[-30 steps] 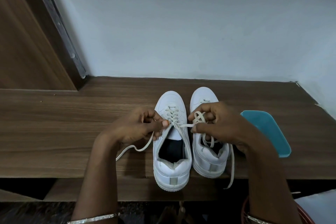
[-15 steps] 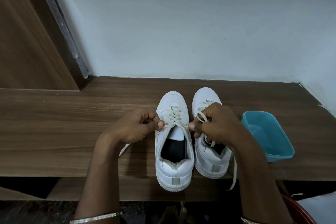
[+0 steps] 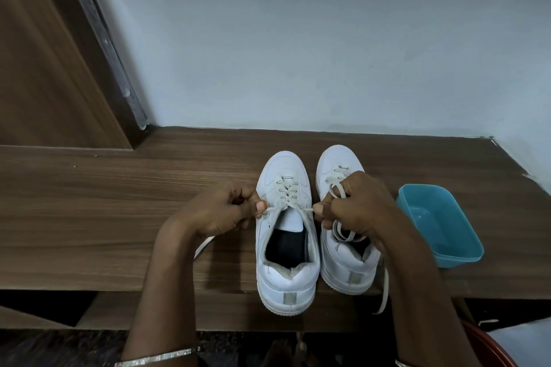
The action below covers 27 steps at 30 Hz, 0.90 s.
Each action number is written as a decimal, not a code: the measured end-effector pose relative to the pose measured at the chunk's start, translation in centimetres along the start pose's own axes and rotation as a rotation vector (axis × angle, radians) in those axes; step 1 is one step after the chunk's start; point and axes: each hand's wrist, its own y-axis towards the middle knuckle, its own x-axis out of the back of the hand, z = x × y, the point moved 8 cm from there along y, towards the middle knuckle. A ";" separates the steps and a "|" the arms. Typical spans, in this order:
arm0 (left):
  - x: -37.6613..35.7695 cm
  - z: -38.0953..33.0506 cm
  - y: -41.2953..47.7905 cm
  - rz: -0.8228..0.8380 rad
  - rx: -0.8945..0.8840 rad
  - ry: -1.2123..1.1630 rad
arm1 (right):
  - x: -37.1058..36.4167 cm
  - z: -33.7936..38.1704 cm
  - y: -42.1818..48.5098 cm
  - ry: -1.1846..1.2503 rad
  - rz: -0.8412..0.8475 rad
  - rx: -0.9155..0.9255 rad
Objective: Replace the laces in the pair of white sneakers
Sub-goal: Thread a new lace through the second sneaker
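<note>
At front-centre of the wooden worktop [image 3: 119,217], 2 white sneakers are sitting side by side, toes pointing at the pale wall [image 3: 298,53]. The left-side sneaker [image 3: 287,280] is sitting w/ its heel showing past the worktop's front edge in this view. The right-side sneaker [image 3: 348,274] is sitting just beside it, heel at abt the edge.

The left hand [image 3: 220,211] is curling closed, thumb & forefinger pinching one end of the first lace [image 3: 286,191] just left of the top eyelets. A loose tail [image 3: 202,246] is trailing out from under that wrist onto the wood. The right hand [image 3: 357,208] is pinching the other end just right of the eyelets, fingers curled, & is hanging over the right-side sneaker, hiding most of its tongue. A loop of the second lace [image 3: 338,189] is standing against that hand's forefinger; can't tell if it's gripped. One end is dangling over the front edge.

Widest run of worktop is lying left of the left hand, up to the brown door panel [image 3: 44,68]. On the right, a blue tub [image 3: 441,235] is crowding in just beside the right wrist, apart from the sneakers, w/ the side wall closing in behind it. A bangle [image 3: 158,357] is showing on the left wrist.
</note>
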 end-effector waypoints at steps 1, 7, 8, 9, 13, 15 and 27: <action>-0.2 -0.1 -0.1 0.014 0.009 -0.044 | 0.1 0.1 0.0 0.033 0.009 0.024; -0.3 -1.4 -0.7 0.023 0.037 -0.131 | -1.3 1.7 -0.2 0.243 0.202 0.219; -0.1 -1.7 -0.9 0.007 0.021 -0.156 | -1.4 1.9 -0.3 0.291 0.211 0.226; 0.1 -2.1 -1.0 -0.016 -0.001 -0.203 | -1.3 2.0 -0.3 0.340 0.211 0.225; 0.5 -3.6 -1.0 -0.117 -0.092 -0.366 | -0.8 2.2 -0.4 0.504 0.168 0.204; 0.4 -4.2 -0.6 -0.169 -0.110 -0.390 | -0.7 2.4 -0.4 0.567 0.144 0.204; -2.6 -6.7 0.2 -0.031 -0.299 -0.136 | -0.3 4.4 -1.7 0.695 0.239 0.319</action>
